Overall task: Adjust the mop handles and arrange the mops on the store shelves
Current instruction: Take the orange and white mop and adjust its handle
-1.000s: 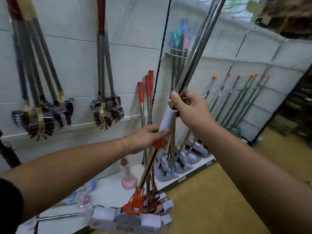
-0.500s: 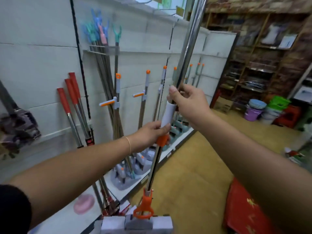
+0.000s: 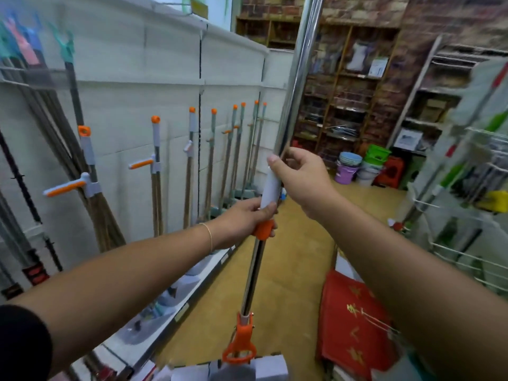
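I hold one mop upright in front of me. Its steel handle (image 3: 298,78) runs up out of view, with a white sleeve (image 3: 270,188) and an orange collar (image 3: 263,229) at mid height. My left hand (image 3: 247,218) grips the collar and the sleeve's lower end. My right hand (image 3: 299,177) grips the sleeve's top, where the upper tube enters it. Below, an orange bracket (image 3: 242,345) joins the handle to the grey-white mop head (image 3: 247,371) at the bottom edge.
A white shelf wall on the left carries a row of mops with orange-tipped handles (image 3: 155,160) standing on the low shelf (image 3: 198,273). A red mat (image 3: 354,325) lies on the floor at right, beside a wire rack (image 3: 472,188). Buckets (image 3: 349,169) stand at the aisle's end.
The view has swung to the right along the aisle, from the hanging brushes to the far shelves. Both hands keep the same hold on the mop handle.
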The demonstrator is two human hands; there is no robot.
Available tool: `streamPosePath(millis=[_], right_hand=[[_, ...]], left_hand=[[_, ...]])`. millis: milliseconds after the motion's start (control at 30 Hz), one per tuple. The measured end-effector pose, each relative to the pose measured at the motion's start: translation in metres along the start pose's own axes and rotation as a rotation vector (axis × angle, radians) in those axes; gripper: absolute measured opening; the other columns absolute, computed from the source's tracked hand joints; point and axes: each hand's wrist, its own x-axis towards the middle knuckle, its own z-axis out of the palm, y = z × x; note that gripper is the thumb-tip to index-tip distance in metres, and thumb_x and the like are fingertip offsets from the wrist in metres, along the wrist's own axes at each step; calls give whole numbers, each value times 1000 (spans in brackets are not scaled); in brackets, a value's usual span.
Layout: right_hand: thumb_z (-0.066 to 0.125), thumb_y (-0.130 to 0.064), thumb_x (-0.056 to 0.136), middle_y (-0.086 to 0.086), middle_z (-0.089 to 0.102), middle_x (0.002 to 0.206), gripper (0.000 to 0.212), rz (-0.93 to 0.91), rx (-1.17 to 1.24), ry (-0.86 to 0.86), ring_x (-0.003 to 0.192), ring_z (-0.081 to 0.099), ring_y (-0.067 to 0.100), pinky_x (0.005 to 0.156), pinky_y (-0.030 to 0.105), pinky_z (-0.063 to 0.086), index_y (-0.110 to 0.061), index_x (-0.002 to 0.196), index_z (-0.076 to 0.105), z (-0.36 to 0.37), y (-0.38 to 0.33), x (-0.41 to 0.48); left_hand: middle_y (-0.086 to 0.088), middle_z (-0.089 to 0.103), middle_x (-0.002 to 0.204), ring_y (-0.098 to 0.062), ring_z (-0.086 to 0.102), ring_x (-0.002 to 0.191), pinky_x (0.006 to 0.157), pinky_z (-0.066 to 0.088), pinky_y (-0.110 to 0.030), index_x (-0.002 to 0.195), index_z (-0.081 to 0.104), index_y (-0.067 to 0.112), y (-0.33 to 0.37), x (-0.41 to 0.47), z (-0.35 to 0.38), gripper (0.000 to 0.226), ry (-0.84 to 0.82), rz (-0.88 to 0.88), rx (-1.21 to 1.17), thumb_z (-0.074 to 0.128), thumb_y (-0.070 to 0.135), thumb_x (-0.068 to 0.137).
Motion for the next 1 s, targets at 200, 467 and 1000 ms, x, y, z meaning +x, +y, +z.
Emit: streamPosePath(millis=[200, 467, 1000], right_hand=[[63, -33, 96, 1, 63, 76, 19, 49, -64, 89, 72, 59, 11, 66, 35, 50, -16, 89, 64, -25, 38, 22], [59, -51, 93, 7, 67, 96, 44, 143, -143, 178, 91, 66, 20, 66, 35, 59, -14, 116, 63, -51, 105, 85], [62, -38, 95, -10, 52, 61, 26, 150, -174, 375, 54, 50, -3, 48, 13, 39, -13, 88, 66, -86, 198, 259]], left_hand=[[-18, 66, 100, -29, 69, 90, 93, 55, -49, 113, 57, 7, -4, 60, 15, 40, -76, 5, 14, 53, 43, 96], [-23, 66, 105, -29, 68, 90, 85, 57, -39, 124, 54, 3, -22, 152, 23, 47, -165, 8, 4, 50, 42, 98], [-18, 66, 113, -28, 69, 102, 86, 56, -34, 121, 56, 12, -31, 377, -13, 42, -393, -2, 10, 50, 46, 97]])
